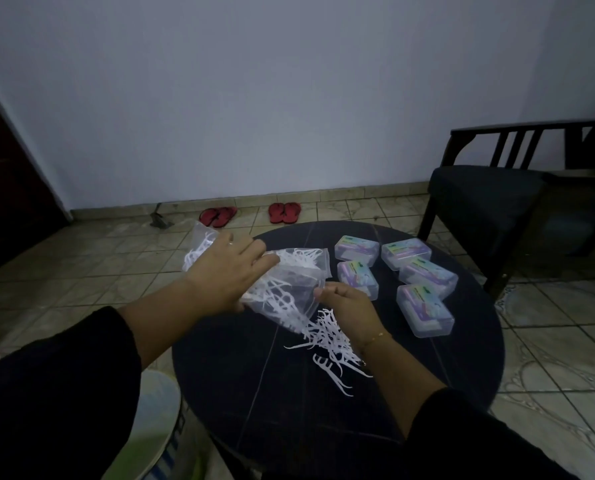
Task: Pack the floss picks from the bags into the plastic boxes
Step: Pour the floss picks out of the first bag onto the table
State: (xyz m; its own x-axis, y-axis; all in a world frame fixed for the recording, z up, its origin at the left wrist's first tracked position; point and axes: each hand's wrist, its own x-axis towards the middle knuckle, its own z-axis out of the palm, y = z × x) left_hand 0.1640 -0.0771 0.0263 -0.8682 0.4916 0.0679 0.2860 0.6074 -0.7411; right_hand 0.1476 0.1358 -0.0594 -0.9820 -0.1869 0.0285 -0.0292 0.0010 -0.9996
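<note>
Round dark desk (240,386): left hand (227,268) flat, fingers spread on clear bags (289,289) at left edge; right hand (344,303) pinches bag corner. Floss picks (330,344) heaped centre; five plastic boxes (424,313) right; near side bare.

Five clear plastic boxes (396,277), lids shut and bearing pastel labels, lie flat in a cluster at about two o'clock on the round dark desk (254,393). A clear bag (289,292) of white floss picks is tilted above the desk's centre, its mouth pointing down toward five o'clock. A loose pile of floss picks (330,344) lies scattered just below that mouth. A second clear bag (201,245) with picks inside sits at ten o'clock, past the desk's edge. A third bag (303,259) lies at twelve o'clock.
</note>
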